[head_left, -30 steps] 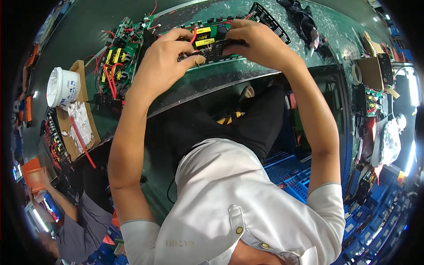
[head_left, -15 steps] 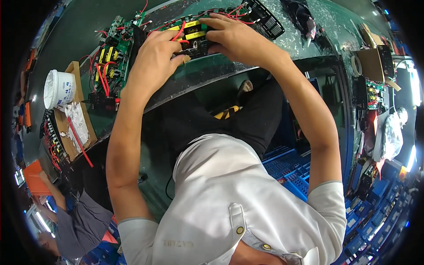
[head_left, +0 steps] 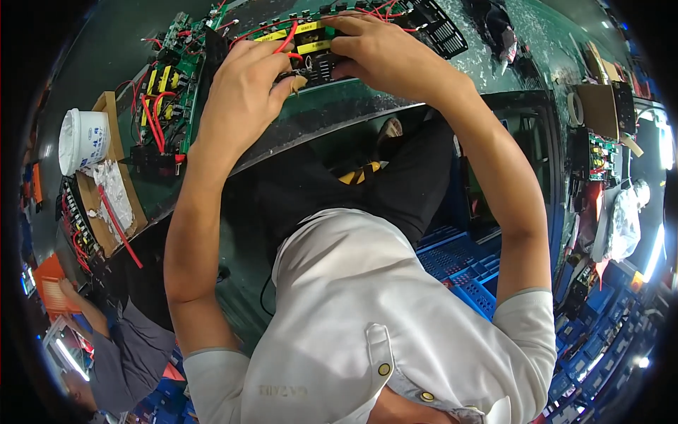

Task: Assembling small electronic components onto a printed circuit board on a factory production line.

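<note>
At the far side of the bench, both hands are on a long circuit board (head_left: 314,48) with yellow-taped transformers and red wires. My left hand (head_left: 244,92) grips its left part, fingers curled over the top. A small tan scrap or covering (head_left: 299,83) shows at the left thumb tip. My right hand (head_left: 388,56) spans the board's right part, fingers over the far edge and thumb at the near edge. A slotted black panel (head_left: 441,32) lies at the board's right end, beside loose red wires. The fingertips' exact contact is partly hidden.
Another wired circuit board (head_left: 161,99) lies to the left. Beyond it are a white tub (head_left: 83,141) and a cardboard tray (head_left: 134,205) with white paste and a red stick (head_left: 119,225). Blue crates (head_left: 459,265) stand below the bench. A co-worker (head_left: 131,353) is at lower left.
The view has shifted slightly. Both hands remain on the circuit board with small finger shifts, and the slotted black panel appears a little farther right.
</note>
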Demonstrator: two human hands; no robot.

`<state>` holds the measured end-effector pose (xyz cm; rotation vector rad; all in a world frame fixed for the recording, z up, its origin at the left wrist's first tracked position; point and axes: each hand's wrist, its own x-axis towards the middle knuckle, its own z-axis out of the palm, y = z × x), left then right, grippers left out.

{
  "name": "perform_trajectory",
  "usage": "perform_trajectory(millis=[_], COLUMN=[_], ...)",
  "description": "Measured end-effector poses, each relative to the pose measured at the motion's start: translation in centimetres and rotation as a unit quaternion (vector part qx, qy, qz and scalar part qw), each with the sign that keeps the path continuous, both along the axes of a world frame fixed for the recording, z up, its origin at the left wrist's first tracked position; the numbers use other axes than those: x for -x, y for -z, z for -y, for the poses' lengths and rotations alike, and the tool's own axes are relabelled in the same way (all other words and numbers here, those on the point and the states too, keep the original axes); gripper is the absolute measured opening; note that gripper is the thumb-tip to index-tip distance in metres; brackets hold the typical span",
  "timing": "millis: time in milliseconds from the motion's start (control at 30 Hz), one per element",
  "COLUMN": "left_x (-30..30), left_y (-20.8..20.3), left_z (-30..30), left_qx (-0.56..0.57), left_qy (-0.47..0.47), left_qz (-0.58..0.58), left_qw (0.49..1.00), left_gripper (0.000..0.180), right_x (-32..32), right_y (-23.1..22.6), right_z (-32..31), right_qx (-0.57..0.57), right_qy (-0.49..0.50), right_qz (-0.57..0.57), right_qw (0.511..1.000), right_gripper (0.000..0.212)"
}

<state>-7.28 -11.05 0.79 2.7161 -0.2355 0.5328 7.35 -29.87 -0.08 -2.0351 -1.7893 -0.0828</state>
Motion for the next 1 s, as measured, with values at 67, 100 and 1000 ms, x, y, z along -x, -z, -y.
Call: perform_trajectory(millis=[67, 100, 1000], left_x=[-0.1, -0.2, 0.1], left_y=[0.1, 0.0, -4.4], left_z=[0.2, 0.3, -5.3], left_qx=[0.0, 0.0, 0.387], left_qy=[-0.006, -0.007, 0.029], left_qz=[0.005, 0.001, -0.086], left_qw=[1.0, 1.0, 0.917], left_gripper=[0.021, 0.02, 0.024], right_x=[0.0, 0.0, -1.5], right_y=[0.2, 0.2, -6.8], right_z=[0.0, 0.0, 1.1], right_qx=[-0.018, -0.038, 0.06], right_qy=[0.003, 0.006, 0.004], right_qz=[0.031, 0.066, -0.226], right_qw=[0.999, 0.997, 0.972], right_gripper=[0.023, 0.023, 0.026])
